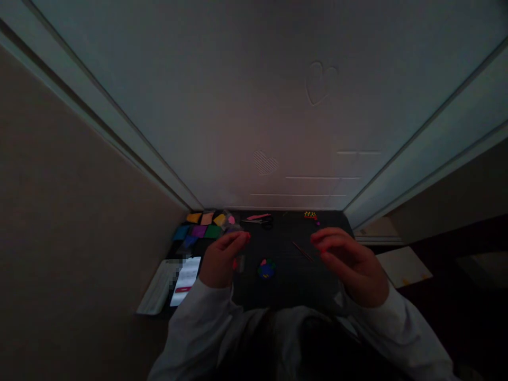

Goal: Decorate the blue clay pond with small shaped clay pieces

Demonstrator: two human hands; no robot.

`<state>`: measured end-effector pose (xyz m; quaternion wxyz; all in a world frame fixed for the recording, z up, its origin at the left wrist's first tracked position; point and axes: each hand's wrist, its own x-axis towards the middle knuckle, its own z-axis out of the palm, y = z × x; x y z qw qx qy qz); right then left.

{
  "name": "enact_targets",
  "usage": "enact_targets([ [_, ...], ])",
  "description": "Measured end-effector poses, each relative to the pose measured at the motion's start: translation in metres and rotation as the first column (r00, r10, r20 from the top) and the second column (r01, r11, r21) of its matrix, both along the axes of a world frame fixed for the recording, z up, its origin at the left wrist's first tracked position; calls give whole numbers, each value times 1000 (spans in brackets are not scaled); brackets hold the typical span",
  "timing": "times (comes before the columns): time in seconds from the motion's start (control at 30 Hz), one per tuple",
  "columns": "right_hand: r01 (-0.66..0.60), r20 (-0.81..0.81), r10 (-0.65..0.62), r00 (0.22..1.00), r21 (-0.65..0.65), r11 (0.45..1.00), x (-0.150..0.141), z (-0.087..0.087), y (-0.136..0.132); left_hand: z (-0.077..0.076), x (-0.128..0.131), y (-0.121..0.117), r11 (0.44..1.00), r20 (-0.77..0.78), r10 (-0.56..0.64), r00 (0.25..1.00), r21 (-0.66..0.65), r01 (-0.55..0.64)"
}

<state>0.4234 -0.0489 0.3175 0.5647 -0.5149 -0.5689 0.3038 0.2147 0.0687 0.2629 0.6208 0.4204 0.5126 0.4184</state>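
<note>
My left hand (220, 260) is raised over the dark tabletop, thumb and fingers pinched together on a small red lump (248, 236) that looks like modelling clay. Opposite it, my right hand (353, 267) is held with curled fingers and the thumb close to the index finger. Red shows at its fingertips, but what they hold is too dark to make out. Between and below the hands lies a small round blue piece (266, 270) with green, pink and yellow bits on it. A thin stick-like tool (302, 251) rests near my right hand.
Coloured packets (199, 231) lie at the back left, beside scissors (257, 221). A small yellow-dotted red piece (310, 215) sits at the back right. A lit phone or tablet (186, 280) is at the left edge. A white panel (270, 106) rises behind the table.
</note>
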Motion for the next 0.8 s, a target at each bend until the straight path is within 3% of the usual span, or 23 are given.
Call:
enact_targets([
  [0.2,-29,66,31,997,-26,999,-12,-11,9,17,17,-25,985,111,-165,980,-30,169],
  [0.47,-19,11,20,1000,-47,999,-11,-20,6,17,18,-29,972,250,-227,941,-6,236],
  [0.63,-23,3,24,1000,-48,999,-13,-21,6,21,16,-33,957,235,-290,928,60,284],
  [0.8,-37,-5,37,999,-50,998,-13,-22,4,17,12,-33,967,139,-254,957,60,248],
])
